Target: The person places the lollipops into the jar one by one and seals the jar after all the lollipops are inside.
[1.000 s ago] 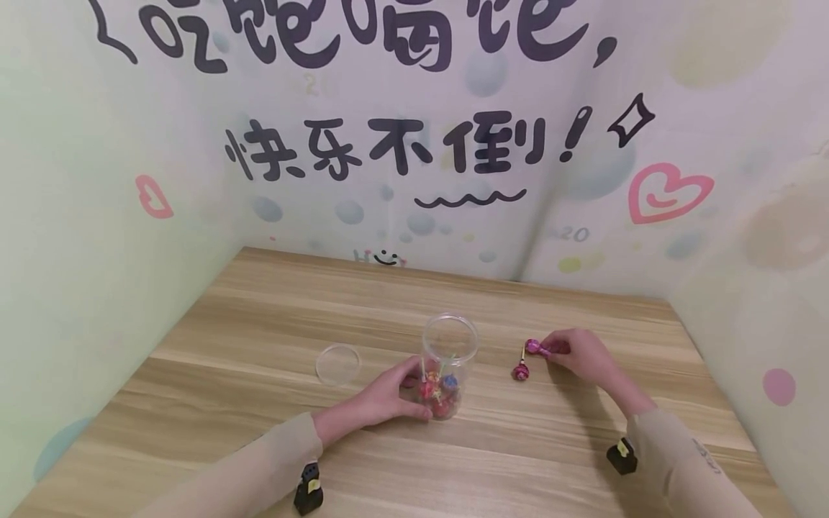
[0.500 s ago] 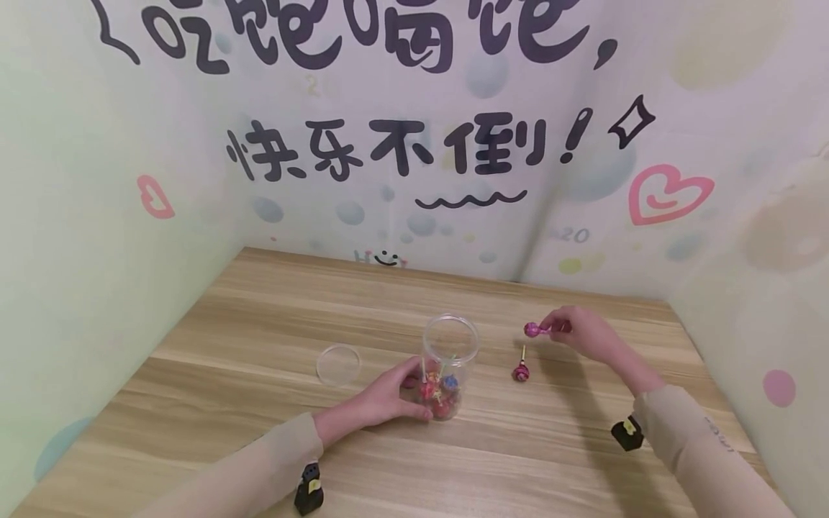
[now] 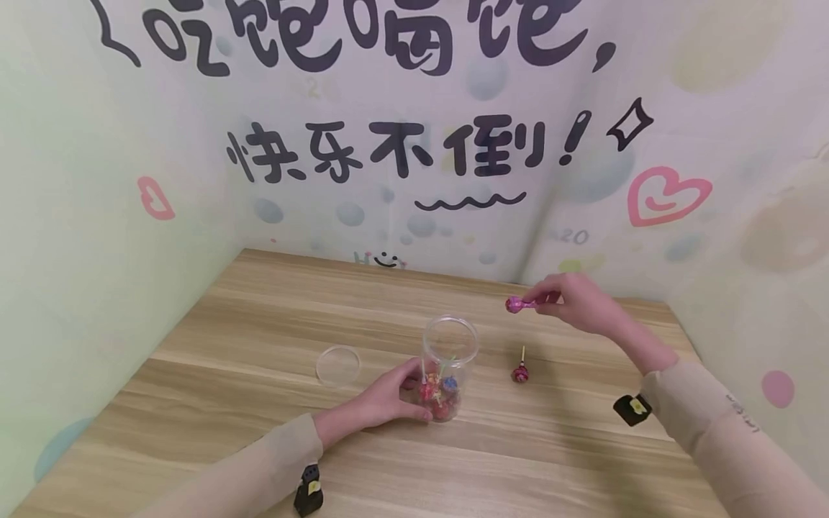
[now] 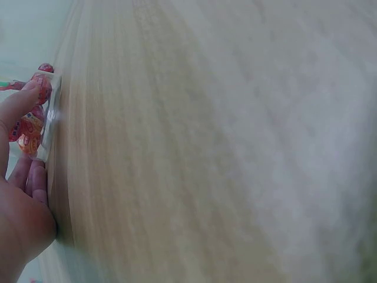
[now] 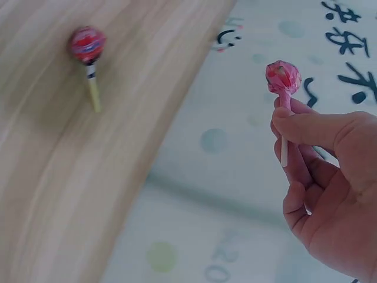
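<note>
My left hand (image 3: 388,394) curls round the lower part of a clear plastic jar (image 3: 450,345), which stands upright without a lid on the table. Inside the jar lie several wrapped lollipops (image 3: 437,392), red, orange and blue; the left wrist view shows some through the wall near my thumb. My right hand (image 3: 576,301) is raised above the table, to the right of the jar. Between thumb and fingers it pinches a pink lollipop (image 5: 283,76) by its white stick, the candy pointing left in the head view. Below it, a dark red lollipop (image 3: 520,374) with a yellow stick lies on the table.
A clear round lid (image 3: 338,365) lies flat on the wooden table (image 3: 259,324), left of the jar. Fabric walls with black lettering (image 3: 395,147) close in the back and both sides of the table.
My right hand has lifted the pink lollipop off the table, away from the dark red one, and moved it up and slightly left. The left hand and jar stay in place.
</note>
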`<state>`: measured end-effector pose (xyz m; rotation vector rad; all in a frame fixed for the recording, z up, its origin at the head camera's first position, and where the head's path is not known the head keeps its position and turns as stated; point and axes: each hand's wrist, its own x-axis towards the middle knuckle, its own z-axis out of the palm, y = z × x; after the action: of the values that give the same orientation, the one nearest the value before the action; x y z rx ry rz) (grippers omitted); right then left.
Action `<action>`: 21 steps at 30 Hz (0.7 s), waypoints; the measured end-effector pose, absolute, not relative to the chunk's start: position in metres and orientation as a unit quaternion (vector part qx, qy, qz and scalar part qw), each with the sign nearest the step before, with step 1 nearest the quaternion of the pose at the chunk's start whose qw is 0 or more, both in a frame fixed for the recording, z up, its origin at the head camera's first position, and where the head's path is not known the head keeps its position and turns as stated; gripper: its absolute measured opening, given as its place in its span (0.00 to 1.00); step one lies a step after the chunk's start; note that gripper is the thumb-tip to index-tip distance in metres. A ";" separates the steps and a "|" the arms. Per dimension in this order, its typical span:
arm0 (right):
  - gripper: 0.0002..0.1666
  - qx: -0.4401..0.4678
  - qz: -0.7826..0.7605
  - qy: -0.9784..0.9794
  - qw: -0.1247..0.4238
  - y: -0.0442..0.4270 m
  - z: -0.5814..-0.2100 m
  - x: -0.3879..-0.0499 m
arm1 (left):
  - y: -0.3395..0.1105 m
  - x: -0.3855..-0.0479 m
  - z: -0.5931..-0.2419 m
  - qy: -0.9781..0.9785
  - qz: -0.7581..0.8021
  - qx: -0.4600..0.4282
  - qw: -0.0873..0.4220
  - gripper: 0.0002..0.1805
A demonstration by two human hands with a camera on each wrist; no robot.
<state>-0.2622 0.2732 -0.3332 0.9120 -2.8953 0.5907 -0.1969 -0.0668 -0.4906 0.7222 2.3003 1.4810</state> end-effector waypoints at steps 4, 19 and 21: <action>0.12 0.317 0.183 -0.930 0.029 0.260 -0.315 -0.257 | -0.067 -0.197 -0.491 0.802 0.518 0.254 0.155 0.41; 0.12 0.382 0.160 -0.910 -0.005 0.200 -0.264 -0.223 | -0.067 -0.197 -0.492 0.801 0.518 0.259 0.153 0.40; 0.11 0.396 0.159 -0.904 -0.014 0.193 -0.262 -0.220 | -0.067 -0.197 -0.491 0.800 0.519 0.259 0.154 0.40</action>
<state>-0.2201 0.1925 -0.2625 1.2567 -2.8662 0.5051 -0.1974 -0.0670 -0.4913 0.7435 2.2929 1.4874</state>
